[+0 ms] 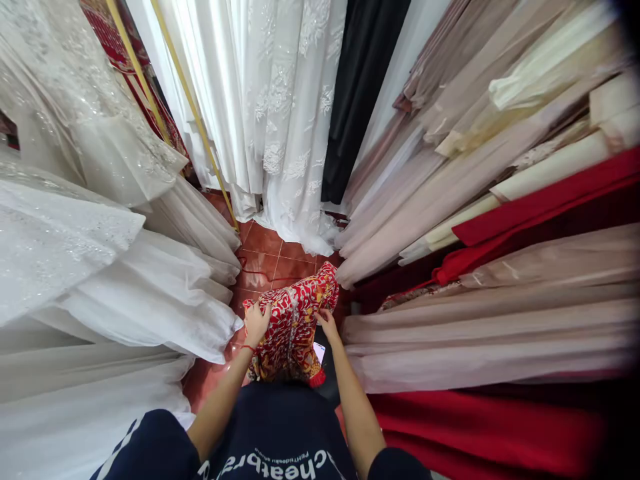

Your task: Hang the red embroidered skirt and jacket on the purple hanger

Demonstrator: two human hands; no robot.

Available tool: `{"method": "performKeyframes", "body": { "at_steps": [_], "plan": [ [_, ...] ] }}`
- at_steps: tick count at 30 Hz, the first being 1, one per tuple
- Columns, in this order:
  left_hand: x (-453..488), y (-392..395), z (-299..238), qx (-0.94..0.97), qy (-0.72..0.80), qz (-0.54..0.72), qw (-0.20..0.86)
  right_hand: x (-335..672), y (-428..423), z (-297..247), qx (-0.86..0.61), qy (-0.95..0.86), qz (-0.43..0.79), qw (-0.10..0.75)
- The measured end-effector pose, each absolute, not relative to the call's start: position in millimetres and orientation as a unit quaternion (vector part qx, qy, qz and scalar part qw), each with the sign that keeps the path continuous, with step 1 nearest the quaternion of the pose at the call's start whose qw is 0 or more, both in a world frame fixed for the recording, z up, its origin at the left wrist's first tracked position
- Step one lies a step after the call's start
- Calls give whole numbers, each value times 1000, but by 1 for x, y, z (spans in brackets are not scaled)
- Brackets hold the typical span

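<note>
A red, white and gold patterned garment [295,313] is spread in front of my body, above the tiled floor. My left hand [257,324] grips its left edge, fingers curled over the cloth, with a thin red band round the wrist. At the garment's right side, my right hand [327,324] pinches the fabric between thumb and fingers. The cloth hides some of the fingertips. A phone with a lit screen [319,351] lies below my right hand, partly covered by the garment.
White gowns [165,280] hang close on the left, and more white dresses [280,120] hang ahead beside a black cloth [363,93]. Pale pink and red gowns [500,307] crowd the right. Yellow poles [195,113] stand front left. Reddish tiles [265,241] show between the hems.
</note>
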State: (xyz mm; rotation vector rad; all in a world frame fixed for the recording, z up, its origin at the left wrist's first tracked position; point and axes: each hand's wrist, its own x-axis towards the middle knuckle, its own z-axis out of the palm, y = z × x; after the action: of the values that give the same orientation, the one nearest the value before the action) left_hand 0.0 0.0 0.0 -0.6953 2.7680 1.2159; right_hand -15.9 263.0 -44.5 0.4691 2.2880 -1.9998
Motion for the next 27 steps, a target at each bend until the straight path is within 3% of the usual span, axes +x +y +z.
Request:
{"method": "performKeyframes", "body": {
  "at_steps": [12, 17, 22, 27],
  "plan": [
    [-3, 2, 4, -298, 850, 434, 30, -62, 259, -25, 181, 696, -689, 89],
    [1, -2, 8, -290, 819, 496, -5, -45, 267, -1, 174, 687, -694, 124],
    [17, -20, 19, -266, 765, 586, -25, -18, 259, 35, 131, 646, -716, 229],
    [43, -52, 41, -266, 704, 658, -4, 26, 249, 71, 109, 625, -732, 249]
  ]
}}
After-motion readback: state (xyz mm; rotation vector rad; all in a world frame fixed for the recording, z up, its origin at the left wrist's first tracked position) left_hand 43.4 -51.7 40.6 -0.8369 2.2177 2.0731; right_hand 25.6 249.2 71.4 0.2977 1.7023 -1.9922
